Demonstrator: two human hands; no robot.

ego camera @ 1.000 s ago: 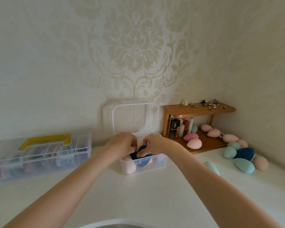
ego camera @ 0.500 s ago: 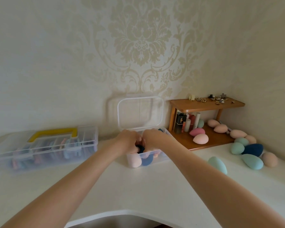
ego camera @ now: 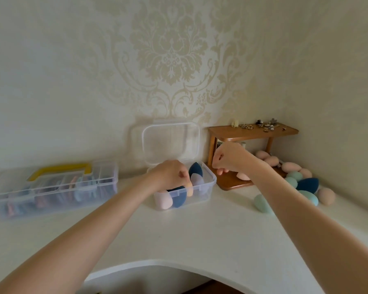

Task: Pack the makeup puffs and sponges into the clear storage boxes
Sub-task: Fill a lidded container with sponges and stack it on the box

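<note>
Open box holds navy, pink, lilac sponges; left hand pinches orange one – right hand, fingers curled empty, has left toward 2 o'clock shelf.

Cream damask wallpaper covered the far wall and met a plainer wall at the right in a corner. A white countertop ran below them, its near edge curving inward. In the far right corner stood a small wooden shelf, with tiny trinkets scattered on its top board. Soft, even light filled the room.
</note>
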